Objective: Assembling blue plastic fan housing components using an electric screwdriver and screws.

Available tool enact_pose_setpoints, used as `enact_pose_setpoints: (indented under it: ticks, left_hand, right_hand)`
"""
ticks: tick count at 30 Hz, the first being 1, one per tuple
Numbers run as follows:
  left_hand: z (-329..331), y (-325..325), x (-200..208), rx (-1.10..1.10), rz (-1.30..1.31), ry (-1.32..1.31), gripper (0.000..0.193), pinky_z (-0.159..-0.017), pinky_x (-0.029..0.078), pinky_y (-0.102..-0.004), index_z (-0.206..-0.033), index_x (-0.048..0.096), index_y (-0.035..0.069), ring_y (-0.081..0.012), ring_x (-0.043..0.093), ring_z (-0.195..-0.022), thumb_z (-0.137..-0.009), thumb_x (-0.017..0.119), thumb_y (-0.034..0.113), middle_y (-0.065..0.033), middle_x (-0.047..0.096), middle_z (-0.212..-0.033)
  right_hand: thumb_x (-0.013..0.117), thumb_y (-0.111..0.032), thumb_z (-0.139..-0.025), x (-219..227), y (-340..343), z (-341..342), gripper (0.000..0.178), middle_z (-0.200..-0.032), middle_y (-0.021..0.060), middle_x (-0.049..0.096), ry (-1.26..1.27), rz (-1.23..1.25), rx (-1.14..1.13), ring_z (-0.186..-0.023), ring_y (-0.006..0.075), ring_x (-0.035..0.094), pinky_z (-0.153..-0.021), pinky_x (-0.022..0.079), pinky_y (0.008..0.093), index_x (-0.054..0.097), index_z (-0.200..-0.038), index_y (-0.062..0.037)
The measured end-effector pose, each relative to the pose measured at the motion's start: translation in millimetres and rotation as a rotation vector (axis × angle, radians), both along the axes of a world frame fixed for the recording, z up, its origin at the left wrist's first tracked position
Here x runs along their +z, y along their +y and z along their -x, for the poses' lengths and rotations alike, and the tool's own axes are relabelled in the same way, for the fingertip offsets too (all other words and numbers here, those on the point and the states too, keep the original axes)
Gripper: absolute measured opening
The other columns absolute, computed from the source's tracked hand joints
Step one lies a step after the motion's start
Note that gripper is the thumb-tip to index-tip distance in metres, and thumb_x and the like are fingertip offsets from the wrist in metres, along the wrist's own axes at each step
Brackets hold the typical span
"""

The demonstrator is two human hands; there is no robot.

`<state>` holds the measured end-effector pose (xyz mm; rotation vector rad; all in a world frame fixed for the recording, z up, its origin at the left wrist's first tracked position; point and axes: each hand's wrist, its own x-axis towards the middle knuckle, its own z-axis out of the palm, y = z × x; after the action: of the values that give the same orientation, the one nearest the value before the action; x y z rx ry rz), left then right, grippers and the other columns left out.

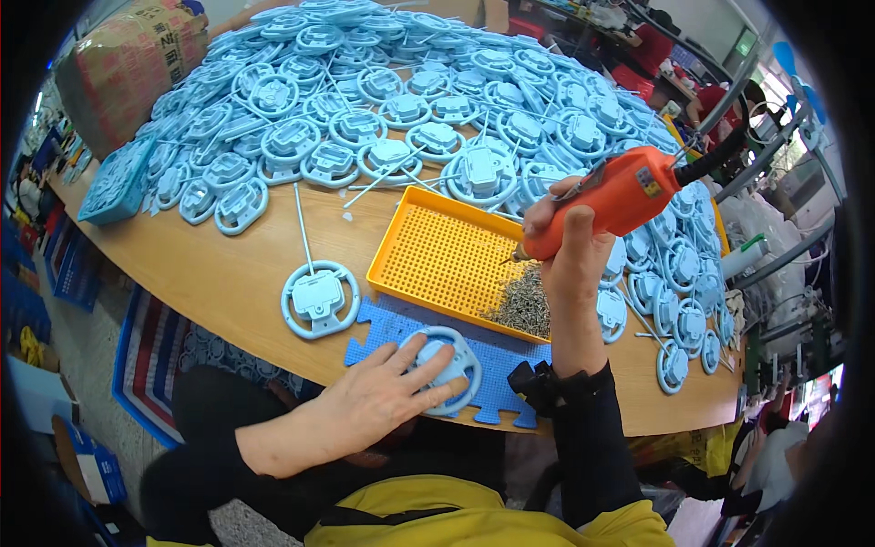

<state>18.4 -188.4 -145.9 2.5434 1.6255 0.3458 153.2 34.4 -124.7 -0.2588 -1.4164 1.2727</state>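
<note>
My left hand (378, 397) lies over a light-blue plastic wheel-shaped part (467, 362), its spread fingers across the ring, gripping it against a blue foam mat (497, 365). In my right hand (576, 251) is an orange electric screwdriver (615, 196), fingers wrapped round its body. The driver's thin bit points down-left above a yellow perforated tray (428, 246). A heap of small metal screws (524, 301) fills the tray's right end. Left of the mat, another light-blue wheel part (319, 299) with a long thin stem lies on the wooden table.
A large pile of similar light-blue parts (365, 114) covers the table's far side and extends down the right. A taped brown sack (132, 68) and a teal basket (117, 196) stand at the left. Metal tubing (784, 264) rises at the right. Other people are farther back.
</note>
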Motion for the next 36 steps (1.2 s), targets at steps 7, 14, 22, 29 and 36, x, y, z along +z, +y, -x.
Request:
enact_pose_setpoints:
  ticks: [7, 14, 22, 29, 36]
  left_hand:
    - [34, 19, 18, -0.325, -0.006, -0.037, 0.08, -0.093, 0.043, -0.0438, -0.136, 0.04, 0.015, -0.0369, 0.047, -0.119, -0.065, 0.077, 0.015, -0.0179, 0.044, -0.131]
    - [131, 20, 30, 0.194, 0.182, -0.133, 0.07, -0.098, 0.04, -0.0424, -0.131, 0.048, 0.005, -0.0364, 0.047, -0.118, -0.066, 0.074, 0.013, -0.018, 0.049, -0.125]
    - [137, 27, 28, 0.173, 0.325, -0.032, 0.073, -0.088, 0.043, -0.0411, -0.13, 0.051, 0.011, -0.0346, 0.051, -0.102, -0.062, 0.075, 0.014, -0.016, 0.053, -0.112]
    - [131, 27, 24, 0.07, 0.219, -0.041, 0.071, -0.082, 0.047, -0.0407, -0.127, 0.054, 0.012, -0.0339, 0.054, -0.095, -0.06, 0.076, 0.017, -0.0144, 0.054, -0.106]
    - [106, 21, 21, 0.042, 0.137, -0.04, 0.072, -0.08, 0.047, -0.0393, -0.128, 0.052, 0.01, -0.0339, 0.054, -0.093, -0.061, 0.075, 0.018, -0.0146, 0.054, -0.102]
  right_hand:
    - [0.071, -0.045, -0.082, -10, 22, 3, 0.05, -0.071, 0.0051, 0.055, 0.047, 0.08, -0.061, -0.063, 0.016, 0.054, -0.06, 0.045, 0.0305, 0.048, -0.103, -0.0044]
    - [0.073, -0.047, -0.079, -21, 35, -3, 0.053, -0.072, 0.0039, 0.055, 0.066, 0.102, -0.112, -0.064, 0.016, 0.053, -0.062, 0.045, 0.0317, 0.049, -0.102, -0.0053]
    - [0.073, -0.046, -0.08, -24, 36, 6, 0.05, -0.072, 0.0034, 0.055, 0.045, 0.106, -0.104, -0.065, 0.0161, 0.054, -0.062, 0.046, 0.0313, 0.049, -0.101, -0.0074]
    - [0.073, -0.046, -0.08, -27, 37, 5, 0.05, -0.07, 0.004, 0.055, 0.058, 0.087, -0.079, -0.063, 0.0159, 0.054, -0.061, 0.046, 0.0319, 0.049, -0.1, -0.0072]
    - [0.07, -0.056, -0.077, -1, 19, -11, 0.061, -0.072, 0.0038, 0.055, 0.094, 0.023, -0.144, -0.064, 0.015, 0.053, -0.061, 0.045, 0.0318, 0.049, -0.104, -0.0062]
